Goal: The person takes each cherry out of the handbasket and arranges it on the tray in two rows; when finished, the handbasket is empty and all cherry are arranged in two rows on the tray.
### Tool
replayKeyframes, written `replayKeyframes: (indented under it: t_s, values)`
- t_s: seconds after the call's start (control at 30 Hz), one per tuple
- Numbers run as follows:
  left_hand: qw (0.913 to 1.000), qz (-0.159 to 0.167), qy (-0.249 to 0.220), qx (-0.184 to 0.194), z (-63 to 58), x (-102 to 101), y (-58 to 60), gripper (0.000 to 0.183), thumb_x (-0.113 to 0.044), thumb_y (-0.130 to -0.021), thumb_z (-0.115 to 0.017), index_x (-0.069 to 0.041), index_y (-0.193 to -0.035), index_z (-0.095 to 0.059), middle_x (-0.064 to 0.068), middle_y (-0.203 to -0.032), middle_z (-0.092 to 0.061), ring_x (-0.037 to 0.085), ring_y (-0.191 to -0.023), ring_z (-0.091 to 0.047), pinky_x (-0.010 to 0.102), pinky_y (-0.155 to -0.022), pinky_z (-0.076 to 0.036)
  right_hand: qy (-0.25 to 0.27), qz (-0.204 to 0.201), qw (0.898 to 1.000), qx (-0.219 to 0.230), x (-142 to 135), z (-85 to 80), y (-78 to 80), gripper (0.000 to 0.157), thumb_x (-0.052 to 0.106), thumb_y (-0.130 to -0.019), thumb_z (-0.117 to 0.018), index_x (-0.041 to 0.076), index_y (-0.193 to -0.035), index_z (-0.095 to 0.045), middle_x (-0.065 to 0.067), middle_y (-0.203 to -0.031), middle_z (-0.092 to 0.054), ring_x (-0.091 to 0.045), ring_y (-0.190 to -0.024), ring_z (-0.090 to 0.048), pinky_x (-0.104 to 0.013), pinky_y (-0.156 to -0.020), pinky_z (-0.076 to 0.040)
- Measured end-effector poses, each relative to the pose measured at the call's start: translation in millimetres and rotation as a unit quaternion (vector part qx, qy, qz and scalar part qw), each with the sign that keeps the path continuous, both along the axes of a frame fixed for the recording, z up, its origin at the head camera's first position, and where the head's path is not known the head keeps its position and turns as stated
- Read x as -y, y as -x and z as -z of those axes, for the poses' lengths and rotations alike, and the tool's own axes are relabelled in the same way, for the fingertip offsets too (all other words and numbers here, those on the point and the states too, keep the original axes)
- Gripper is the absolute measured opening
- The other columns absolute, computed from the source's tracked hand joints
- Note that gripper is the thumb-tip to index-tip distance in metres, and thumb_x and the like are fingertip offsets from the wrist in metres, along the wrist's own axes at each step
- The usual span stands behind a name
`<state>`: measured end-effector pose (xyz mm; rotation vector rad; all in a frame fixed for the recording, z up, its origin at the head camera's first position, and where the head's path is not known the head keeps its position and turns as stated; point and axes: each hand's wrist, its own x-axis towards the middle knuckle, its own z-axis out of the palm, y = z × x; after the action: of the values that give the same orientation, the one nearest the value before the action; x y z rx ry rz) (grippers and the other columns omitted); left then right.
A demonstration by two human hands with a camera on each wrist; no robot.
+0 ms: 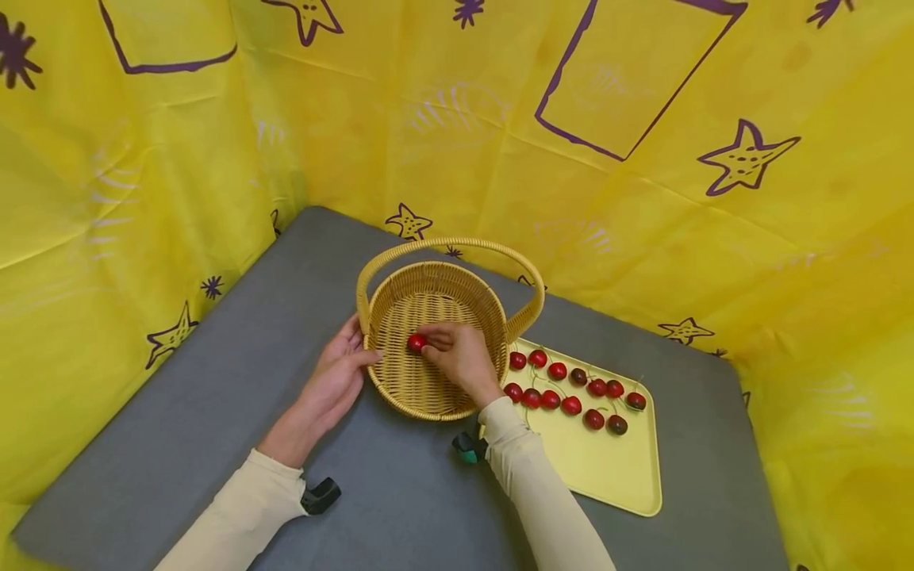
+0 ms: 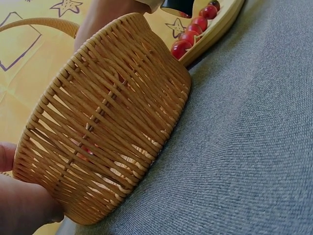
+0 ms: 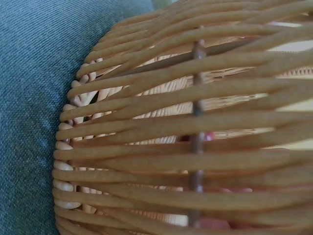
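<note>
A round wicker basket [image 1: 403, 388] with an arched handle stands on the grey table. My left hand [image 1: 334, 379] holds its left side, the thumb over the rim and the fingers along the outside wall. Inside the basket, just above the woven bottom, my right hand [image 1: 464, 361] pinches a red cherry [image 1: 416, 342] between thumb and fingertips. The left wrist view shows the basket's outer wall [image 2: 112, 107] from close by. In the right wrist view the wall [image 3: 146, 161] covers most of the hand, with a bit of red showing through the gaps.
To the right of the basket lies a pale yellow tray [image 1: 614, 476], partly under the right forearm. Two rows of stemmed red and dark cherries [image 1: 571, 405] lie on it. A yellow patterned cloth [image 1: 464, 159] hangs behind the grey table [image 1: 400, 492].
</note>
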<state>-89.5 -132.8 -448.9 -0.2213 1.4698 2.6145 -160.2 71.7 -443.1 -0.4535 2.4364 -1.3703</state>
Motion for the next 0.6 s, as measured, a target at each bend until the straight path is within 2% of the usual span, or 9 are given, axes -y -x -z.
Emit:
replayKeyframes:
  t_s: [0.23, 0.6]
  values:
    - [1.0000, 0.002, 0.001, -0.005, 0.4, 0.0, 0.4, 0.088, 0.020, -0.097, -0.043, -0.006, -0.170, -0.002, 0.012, -0.177, -0.009, 0.023, -0.162, -0.010, 0.044, -0.131, -0.010, -0.009, -0.026, 1.000, -0.010, 3.3, 0.7, 1.0, 0.036, 0.010, -0.094, -0.081, 0.003, -0.129, -0.075, -0.012, -0.124, -0.076, -0.023, -0.115, -0.073, -0.029, -0.095, -0.059]
    - [1.0000, 0.001, 0.002, 0.002, 1.1, 0.9, -0.4, 0.088, 0.020, -0.097, -0.043, -0.006, -0.170, -0.001, 0.011, -0.177, -0.007, 0.021, -0.162, -0.009, 0.042, -0.131, -0.009, -0.005, -0.023, 1.000, -0.014, 3.2, -3.0, -1.3, 0.037, 0.010, -0.094, -0.080, 0.007, -0.131, -0.075, -0.007, -0.127, -0.076, -0.020, -0.116, -0.073, -0.028, -0.095, -0.059]
